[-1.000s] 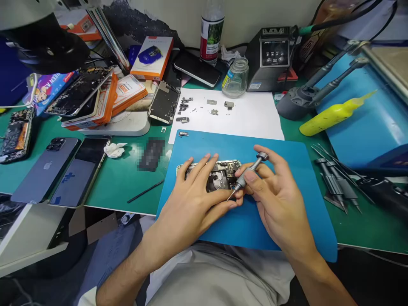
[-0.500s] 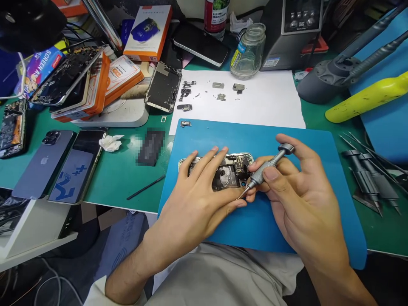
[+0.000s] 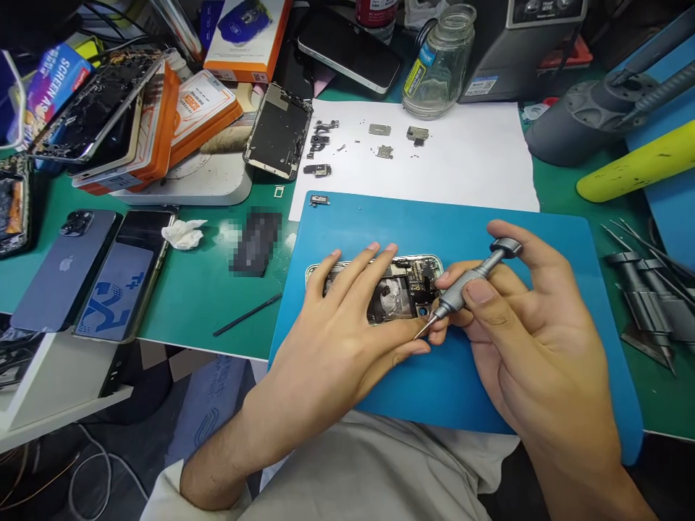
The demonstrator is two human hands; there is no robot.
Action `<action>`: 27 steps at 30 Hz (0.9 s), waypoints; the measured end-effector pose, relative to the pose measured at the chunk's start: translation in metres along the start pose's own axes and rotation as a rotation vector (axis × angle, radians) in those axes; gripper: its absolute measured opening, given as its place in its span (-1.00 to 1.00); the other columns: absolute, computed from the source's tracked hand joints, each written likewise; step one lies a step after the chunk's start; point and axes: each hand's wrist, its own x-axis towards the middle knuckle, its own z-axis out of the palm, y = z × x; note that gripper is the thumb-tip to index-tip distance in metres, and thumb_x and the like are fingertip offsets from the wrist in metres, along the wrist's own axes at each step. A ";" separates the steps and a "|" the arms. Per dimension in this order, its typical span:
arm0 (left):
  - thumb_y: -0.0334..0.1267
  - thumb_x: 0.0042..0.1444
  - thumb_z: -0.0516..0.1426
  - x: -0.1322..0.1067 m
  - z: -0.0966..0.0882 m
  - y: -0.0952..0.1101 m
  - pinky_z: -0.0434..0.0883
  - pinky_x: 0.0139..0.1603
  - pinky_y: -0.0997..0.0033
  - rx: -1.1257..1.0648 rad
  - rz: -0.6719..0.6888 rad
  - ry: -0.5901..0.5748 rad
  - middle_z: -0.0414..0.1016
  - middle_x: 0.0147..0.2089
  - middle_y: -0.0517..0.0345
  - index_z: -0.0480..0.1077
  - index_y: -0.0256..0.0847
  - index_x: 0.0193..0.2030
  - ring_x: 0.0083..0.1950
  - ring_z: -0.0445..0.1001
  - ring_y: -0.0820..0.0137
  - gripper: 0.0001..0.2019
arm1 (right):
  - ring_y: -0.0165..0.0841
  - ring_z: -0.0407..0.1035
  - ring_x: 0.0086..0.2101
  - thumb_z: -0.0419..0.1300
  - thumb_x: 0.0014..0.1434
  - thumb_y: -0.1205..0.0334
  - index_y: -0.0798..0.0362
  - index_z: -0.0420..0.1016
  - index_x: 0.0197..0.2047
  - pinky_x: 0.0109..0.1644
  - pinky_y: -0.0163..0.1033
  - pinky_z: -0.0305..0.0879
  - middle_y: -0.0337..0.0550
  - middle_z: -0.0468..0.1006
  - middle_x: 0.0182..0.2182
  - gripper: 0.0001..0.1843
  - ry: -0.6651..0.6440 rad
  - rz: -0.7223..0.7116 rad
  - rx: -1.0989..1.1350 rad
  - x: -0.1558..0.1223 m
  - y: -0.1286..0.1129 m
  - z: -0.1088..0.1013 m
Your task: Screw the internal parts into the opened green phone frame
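Note:
My left hand (image 3: pixel 342 329) lies over an opened phone (image 3: pixel 391 295) on the blue mat, its spread fingers reaching to the far edge and holding the phone in place. Its index finger and thumb come together at the near edge. Inside the phone show a circuit board (image 3: pixel 420 278) and a whitish patch; the left part is covered by my fingers. In my right hand (image 3: pixel 537 333) is a slim grey precision screwdriver (image 3: pixel 461 287), pinched by thumb and fingers, with the index fingertip on its cap. The screwdriver tilts down-left, its tip between my left index finger and thumb.
The blue mat (image 3: pixel 489 391) lies under the phone. Behind, small phone parts lie on white paper (image 3: pixel 467 166), with a glass jar (image 3: pixel 439 65) beyond. Two phones and a black stick (image 3: pixel 247 315) lie left; tweezers and grey tools (image 3: pixel 641 297) lie right.
The camera view has shifted slightly, so the whole scene sits a little differently. Both hands keep nearly the same pose on the phone and screwdriver.

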 end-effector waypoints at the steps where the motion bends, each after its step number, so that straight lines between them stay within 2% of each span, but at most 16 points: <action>1: -0.04 0.64 0.08 0.000 0.000 0.000 0.21 0.64 -0.52 -0.003 0.001 0.001 0.22 0.71 -0.37 0.73 0.05 0.18 0.76 0.18 -0.12 -0.64 | -0.32 0.47 -0.29 0.45 0.43 -0.05 -0.35 0.34 0.47 -0.34 -0.23 0.61 -0.14 0.56 -0.08 -0.35 0.000 -0.001 -0.002 0.000 0.000 0.000; 7: -0.04 0.64 0.06 0.001 0.001 0.000 0.21 0.63 -0.54 -0.008 0.001 0.008 0.25 0.70 -0.39 0.73 0.08 0.18 0.75 0.20 -0.16 -0.63 | -0.28 0.52 -0.18 0.46 0.43 -0.05 -0.35 0.38 0.47 -0.32 -0.27 0.60 -0.11 0.54 -0.09 -0.36 0.013 -0.009 -0.013 0.000 0.002 0.000; 16: -0.01 0.63 0.09 -0.001 0.000 -0.001 0.13 0.69 -0.50 0.002 -0.011 -0.018 0.21 0.73 -0.28 0.71 0.11 0.21 0.80 0.08 -0.07 -0.66 | -0.31 0.48 -0.22 0.46 0.43 -0.04 -0.42 0.40 0.46 -0.32 -0.28 0.59 -0.12 0.54 -0.08 -0.38 0.014 0.012 -0.002 0.000 0.002 0.000; 22: -0.01 0.62 0.09 -0.001 0.001 -0.002 0.16 0.66 -0.52 0.001 0.002 0.004 0.26 0.70 -0.33 0.72 0.07 0.18 0.76 0.17 -0.14 -0.65 | -0.33 0.48 -0.25 0.46 0.43 -0.03 -0.43 0.41 0.46 -0.30 -0.28 0.60 -0.13 0.55 -0.08 -0.38 0.002 0.008 0.000 0.000 0.003 0.000; 27: -0.01 0.60 0.12 0.000 0.002 -0.002 0.25 0.60 -0.58 0.000 0.024 0.039 0.29 0.67 -0.40 0.73 0.08 0.17 0.73 0.24 -0.20 -0.66 | -0.34 0.48 -0.26 0.47 0.42 0.01 -0.34 0.42 0.46 -0.34 -0.30 0.60 -0.12 0.55 -0.11 -0.37 -0.002 -0.028 0.030 0.000 0.003 0.000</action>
